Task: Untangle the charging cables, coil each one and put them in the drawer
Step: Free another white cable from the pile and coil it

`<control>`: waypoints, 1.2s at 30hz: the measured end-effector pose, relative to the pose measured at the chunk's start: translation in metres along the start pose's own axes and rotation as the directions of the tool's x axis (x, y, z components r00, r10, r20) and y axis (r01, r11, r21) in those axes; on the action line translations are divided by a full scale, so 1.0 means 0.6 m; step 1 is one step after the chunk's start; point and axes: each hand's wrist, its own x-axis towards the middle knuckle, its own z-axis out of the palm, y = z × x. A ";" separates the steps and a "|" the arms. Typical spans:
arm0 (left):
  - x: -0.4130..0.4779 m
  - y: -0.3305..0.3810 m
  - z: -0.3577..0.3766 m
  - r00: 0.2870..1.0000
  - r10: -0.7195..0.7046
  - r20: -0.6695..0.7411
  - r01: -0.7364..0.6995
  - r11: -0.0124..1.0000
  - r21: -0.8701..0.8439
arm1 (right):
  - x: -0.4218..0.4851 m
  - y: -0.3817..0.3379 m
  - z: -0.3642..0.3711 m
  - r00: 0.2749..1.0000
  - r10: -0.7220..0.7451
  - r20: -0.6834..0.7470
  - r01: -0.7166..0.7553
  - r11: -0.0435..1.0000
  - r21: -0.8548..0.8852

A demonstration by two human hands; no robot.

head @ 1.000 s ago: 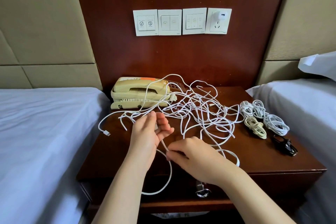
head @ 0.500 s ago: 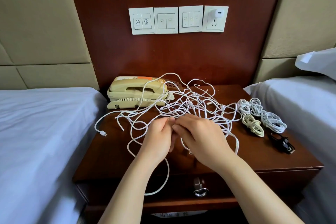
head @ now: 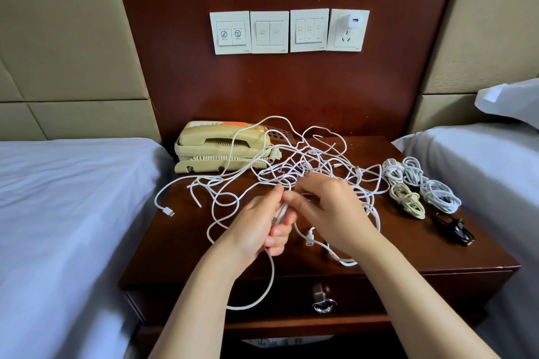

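Left hand (head: 258,232) and right hand (head: 335,213) together on, apparently, 1 white cable (head: 273,274)

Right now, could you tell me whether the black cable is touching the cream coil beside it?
Apart. The head view shows bare wood of the nightstand between the black cable and the cream coil.
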 end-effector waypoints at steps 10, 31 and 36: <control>-0.016 0.004 -0.002 0.980 0.067 0.188 -0.052 0.995 -0.085 | 0.006 0.005 0.016 0.990 0.111 0.083 -0.138 0.837 0.529; 0.018 0.008 -0.021 0.926 -0.009 -0.378 -0.233 0.775 -0.587 | -0.034 -0.039 0.033 0.877 0.009 0.480 0.012 0.999 -0.040; 0.025 -0.003 -0.020 0.846 0.064 -0.529 -0.317 0.859 -0.402 | -0.035 -0.053 0.023 0.890 0.019 0.455 0.035 0.993 -0.109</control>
